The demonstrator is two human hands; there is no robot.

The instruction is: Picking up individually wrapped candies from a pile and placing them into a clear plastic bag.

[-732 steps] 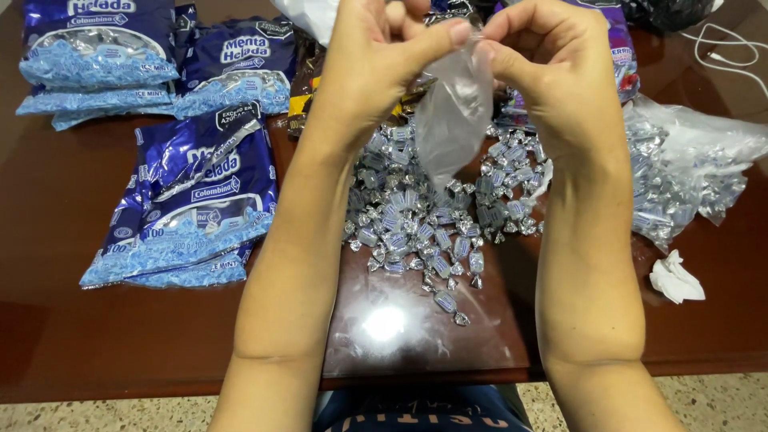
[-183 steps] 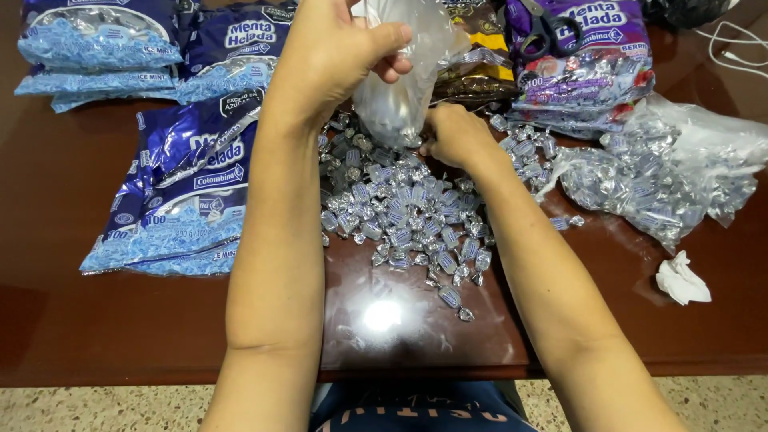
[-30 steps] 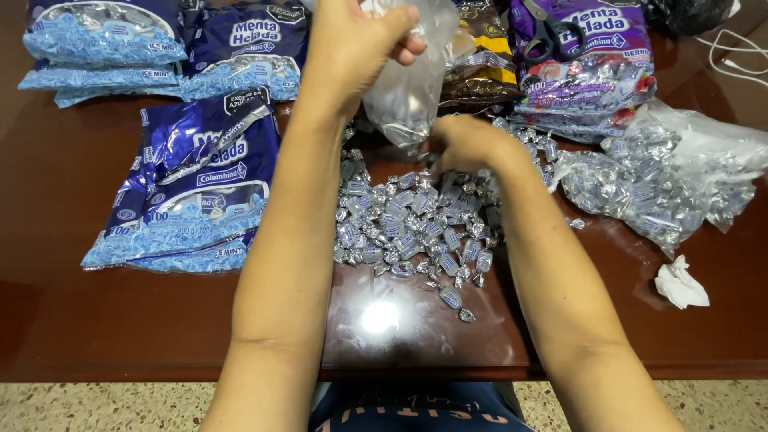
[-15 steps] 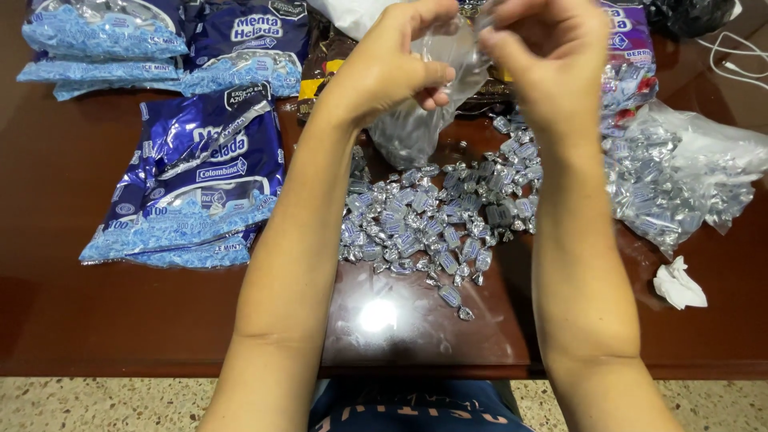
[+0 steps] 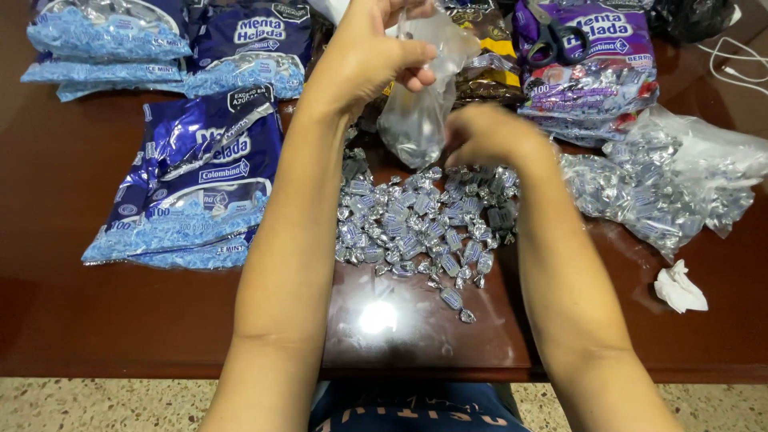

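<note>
- Head view: the left hand [image 5: 364, 56] is raised over the far side of the table [image 5: 72, 320], its fingers closed on the top edge of a small clear plastic bag [image 5: 416, 104] that hangs down from the grip.
- The bag holds a few silver-wrapped pieces at its bottom and hangs just above the heap of loose wrapped candies [image 5: 424, 228].
- The right hand [image 5: 488, 136] is lower, blurred, just beside the bag and over the far edge of the heap; its fingers curl inward, but I cannot tell whether they hold anything.
- The loose candies, silver and blue, lie spread on the dark brown table between the two forearms.
- To the left lies a blue candy bag [image 5: 192, 188], flat and torn open, with more blue bags [image 5: 108, 36] beyond it at the far left.
- To the right sits a purple candy bag [image 5: 592, 72] with scissors [image 5: 552, 36] resting on top.
- A large clear bag of silver candies [image 5: 664, 192] lies at the right, and a crumpled white scrap [image 5: 680, 288] near the right edge.
</note>
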